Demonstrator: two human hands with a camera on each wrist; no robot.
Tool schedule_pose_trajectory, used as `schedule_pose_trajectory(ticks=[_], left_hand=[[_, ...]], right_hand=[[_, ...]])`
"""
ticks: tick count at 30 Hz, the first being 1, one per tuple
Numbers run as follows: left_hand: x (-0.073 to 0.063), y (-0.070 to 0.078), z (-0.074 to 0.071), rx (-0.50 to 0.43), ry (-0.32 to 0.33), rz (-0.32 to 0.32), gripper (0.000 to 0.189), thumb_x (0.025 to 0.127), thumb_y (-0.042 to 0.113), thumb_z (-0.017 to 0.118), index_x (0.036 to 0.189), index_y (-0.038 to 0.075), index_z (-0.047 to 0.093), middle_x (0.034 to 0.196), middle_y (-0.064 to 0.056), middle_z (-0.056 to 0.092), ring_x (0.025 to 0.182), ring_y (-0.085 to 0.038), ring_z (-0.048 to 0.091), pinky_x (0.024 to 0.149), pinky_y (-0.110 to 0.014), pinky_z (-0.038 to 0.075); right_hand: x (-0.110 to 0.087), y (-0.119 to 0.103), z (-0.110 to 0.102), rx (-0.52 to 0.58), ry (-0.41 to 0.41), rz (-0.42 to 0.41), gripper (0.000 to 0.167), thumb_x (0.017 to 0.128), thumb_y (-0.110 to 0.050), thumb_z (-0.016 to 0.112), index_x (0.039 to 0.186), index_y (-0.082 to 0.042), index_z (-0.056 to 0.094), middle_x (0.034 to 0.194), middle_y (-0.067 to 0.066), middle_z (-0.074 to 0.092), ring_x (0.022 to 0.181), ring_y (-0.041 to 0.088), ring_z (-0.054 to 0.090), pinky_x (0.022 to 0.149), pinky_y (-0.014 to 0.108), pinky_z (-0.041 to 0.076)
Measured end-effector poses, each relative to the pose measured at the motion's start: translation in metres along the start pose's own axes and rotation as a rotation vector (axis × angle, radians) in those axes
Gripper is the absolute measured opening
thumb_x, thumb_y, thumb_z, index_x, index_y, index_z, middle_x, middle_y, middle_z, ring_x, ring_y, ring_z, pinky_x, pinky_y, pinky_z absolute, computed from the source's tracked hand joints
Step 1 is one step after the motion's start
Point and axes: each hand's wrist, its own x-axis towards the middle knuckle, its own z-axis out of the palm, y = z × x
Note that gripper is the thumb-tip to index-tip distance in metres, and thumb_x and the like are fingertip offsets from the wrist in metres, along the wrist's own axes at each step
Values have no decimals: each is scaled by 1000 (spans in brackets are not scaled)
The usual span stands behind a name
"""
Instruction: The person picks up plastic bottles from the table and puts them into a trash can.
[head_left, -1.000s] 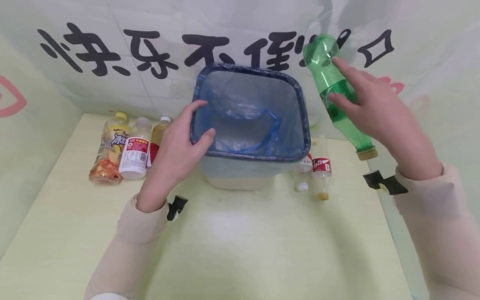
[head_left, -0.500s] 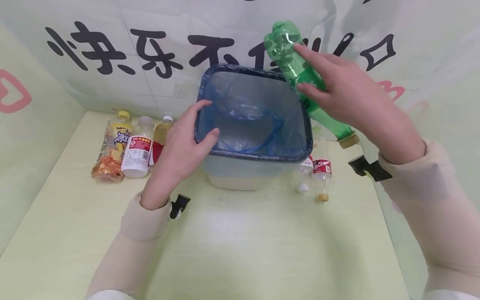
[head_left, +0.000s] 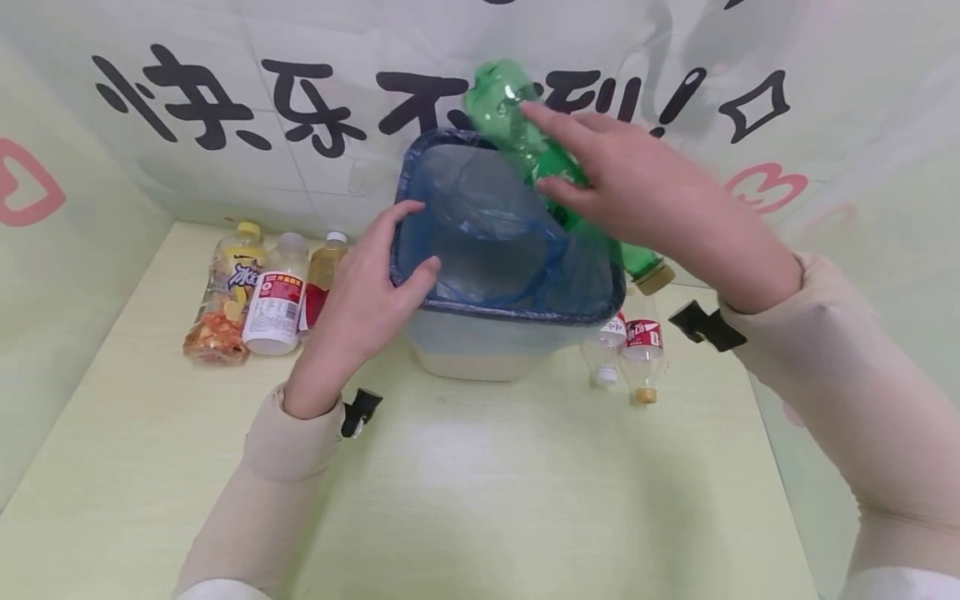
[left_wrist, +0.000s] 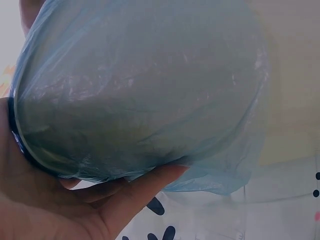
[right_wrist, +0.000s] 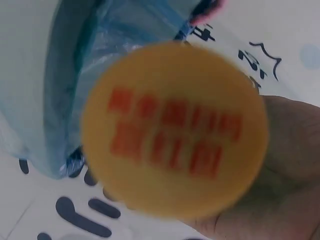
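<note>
L hand [left_wrist: 65, 210] grips dark bin rim [left_wrist: 21, 145], fingers [left_wrist: 145, 189] on outer side of blue bag [left_wrist: 225, 180]. Pale bin wall [left_wrist: 125, 60] shows thru bag in front of hand; loose bag edge just past fingertips. White sheet [left_wrist: 210, 220] w/ blk marks [left_wrist: 155, 206] beyond fingers; yellowish surf. [left_wrist: 292, 115] farther off.

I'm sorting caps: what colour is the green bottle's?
The cap is yellow-orange with red lettering, clearest in the right wrist view.

Pale tabletop [head_left: 480, 500], black wall lettering [head_left: 420, 86], pink heart [head_left: 54, 192]
</note>
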Motion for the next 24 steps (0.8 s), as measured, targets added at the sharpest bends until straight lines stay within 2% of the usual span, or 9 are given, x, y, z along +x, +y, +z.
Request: schedule_pose_trajectory(ticks=[6, 11, 18, 24], left_hand=[[1, -1, 0, -16, -8, 1, 60, 96, 30, 59, 151, 15, 39, 154, -6, 41, 139, -27, 39, 113, -52, 33], [2, 0, 0, -17, -15, -14, 60, 96, 31, 59, 151, 17, 38, 153, -5, 42, 133, -29, 44, 108, -53, 39], [1, -1, -1, -14, -8, -5, 60, 97, 31, 58, 151, 17, 38, 154, -5, 41, 137, -27, 41, 111, -53, 35], [0, 0, -1, -20, -17, -12, 60, 97, 32, 58, 151, 18, 37, 154, -5, 41, 133, -29, 44, 108, -55, 38]], right_hand=[[9, -11, 14, -19, -40, -100, 72, 101, -36, 57, 160, -28, 18, 144, 22, 47, 114, 37, 58, 98, 52, 48], [13, -14, 19, -21, -78, -106, 71, 101, -36, 57, 160, -26, 19, 146, 22, 45, 125, 38, 52, 104, 53, 43], [23, -16, 25, -9, -97, -98, 72, 101, -39, 56, 160, -26, 17, 152, 21, 39, 133, 38, 46, 109, 53, 39], [23, -14, 29, 2, -80, -78, 71, 101, -45, 53, 160, -25, 18, 155, 19, 36, 139, 37, 39, 114, 52, 32]])
